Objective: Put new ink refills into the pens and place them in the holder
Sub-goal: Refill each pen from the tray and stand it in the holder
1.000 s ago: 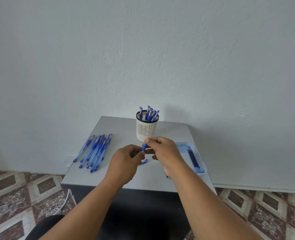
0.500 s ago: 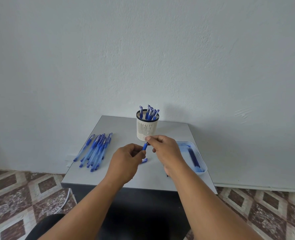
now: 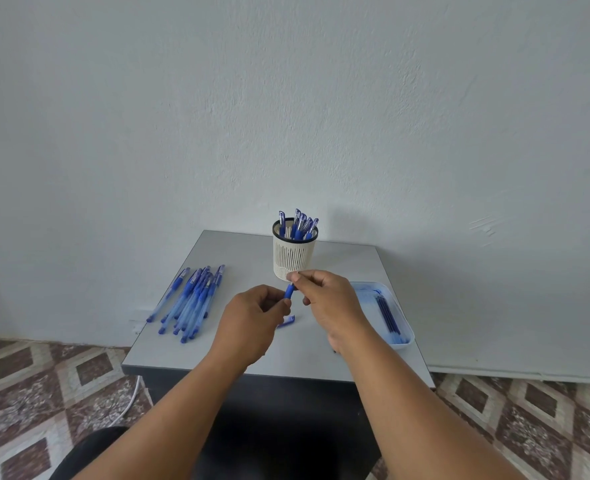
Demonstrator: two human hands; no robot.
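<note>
Setting: plain room in a home or small office, used as a desk-work corner. Evidence: small grey surface (image 3: 342, 268) pushed against a bare, rough-plastered white wall (image 3: 286, 98). Patterned floor tiles (image 3: 44, 375) in brown and cream diamonds. White cable (image 3: 130, 403) trailing on the floor beside the surface. Stationery only: perforated cream pen holder (image 3: 294, 259), loose blue pens (image 3: 191, 303), pale tray (image 3: 404, 327) of refills.

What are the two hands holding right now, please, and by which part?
Both hands hold one blue pen. The right hand pinches its upper end with thumb and fingertips; the left hand grips its lower part, which is hidden inside the fingers.
</note>
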